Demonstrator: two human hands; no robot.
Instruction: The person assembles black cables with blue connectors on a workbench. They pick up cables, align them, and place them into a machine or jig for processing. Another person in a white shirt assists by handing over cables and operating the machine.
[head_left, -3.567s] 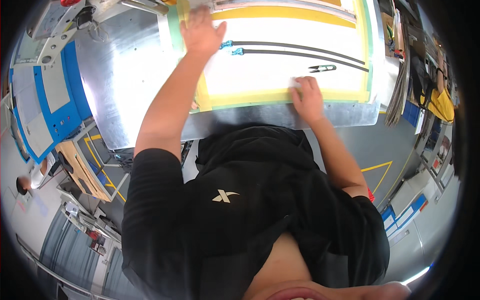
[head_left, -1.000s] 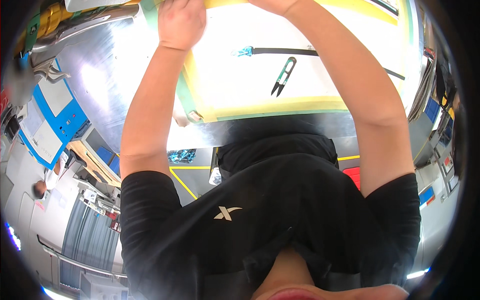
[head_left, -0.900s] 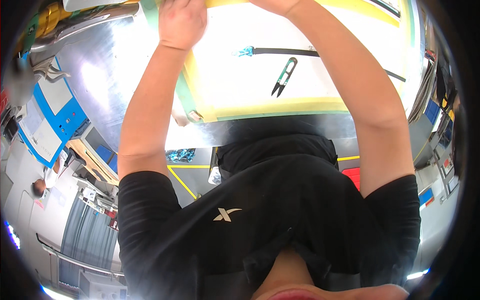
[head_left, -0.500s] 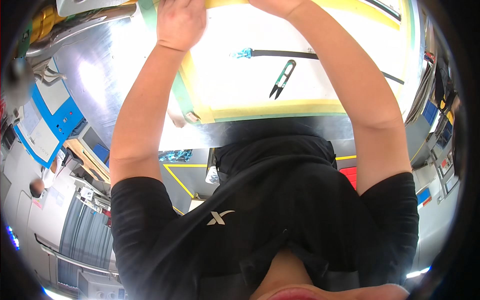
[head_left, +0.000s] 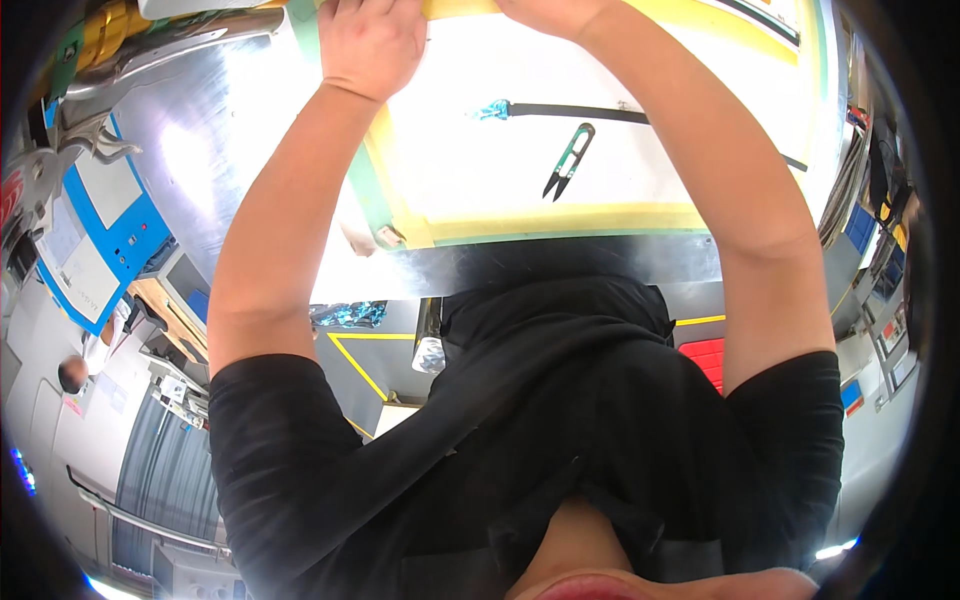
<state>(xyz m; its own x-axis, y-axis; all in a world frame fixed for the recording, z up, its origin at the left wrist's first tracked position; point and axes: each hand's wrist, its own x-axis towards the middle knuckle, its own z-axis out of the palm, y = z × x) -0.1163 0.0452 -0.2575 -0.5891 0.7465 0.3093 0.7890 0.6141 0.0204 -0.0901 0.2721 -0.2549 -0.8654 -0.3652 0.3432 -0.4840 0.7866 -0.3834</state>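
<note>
Lying on the metal table [head_left: 250,120] at twelve o'clock, the yellow-bordered white sheet [head_left: 500,170] is gripped at its far edge by the left hand [head_left: 370,40], fingers curled. The right hand [head_left: 545,12] touches the same edge, but its grip cannot be told. Green-handled thread snips [head_left: 566,162] and a black strip [head_left: 580,112] lie upon the sheet.

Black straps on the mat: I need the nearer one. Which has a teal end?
The nearer black strap, lying just above the snips; the far-corner strap shows none.
</note>
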